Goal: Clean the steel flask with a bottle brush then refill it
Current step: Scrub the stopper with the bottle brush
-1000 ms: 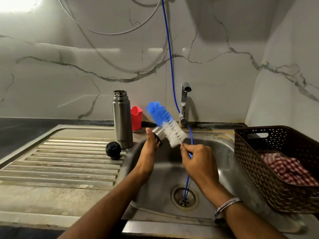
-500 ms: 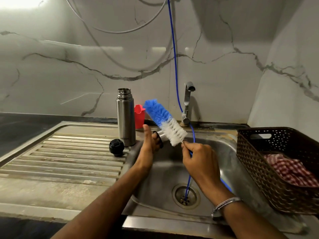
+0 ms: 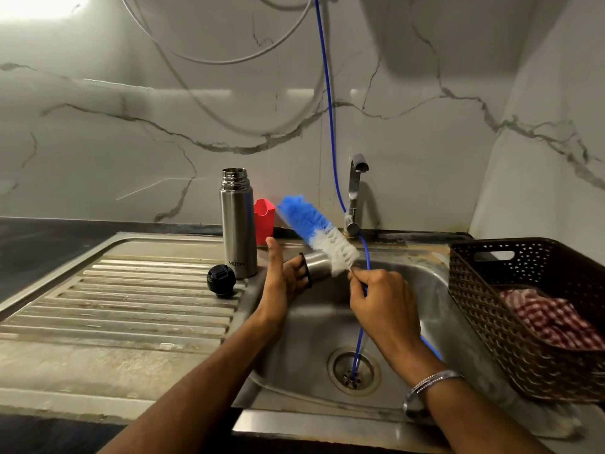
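The steel flask (image 3: 238, 231) stands upright and uncapped at the back of the drainboard. Its black stopper (image 3: 221, 279) lies just in front of it. Over the sink, my left hand (image 3: 278, 286) grips a small steel cap (image 3: 317, 264) with its thumb raised. My right hand (image 3: 383, 303) holds the bottle brush (image 3: 314, 226) by its thin handle. The blue and white bristles slant up to the left, and the white part touches the cap.
The sink basin (image 3: 304, 342) has a drain with a blue hose (image 3: 329, 109) running down into it past the tap (image 3: 354, 191). A brown basket (image 3: 491, 322) holding a red checked cloth (image 3: 550, 319) sits at right. A red holder (image 3: 264, 219) stands behind the flask. The ribbed drainboard (image 3: 131, 299) lies left.
Both hands stay over the sink with the brush against the cap. The brush head has shifted only slightly, and the view has drifted a little.
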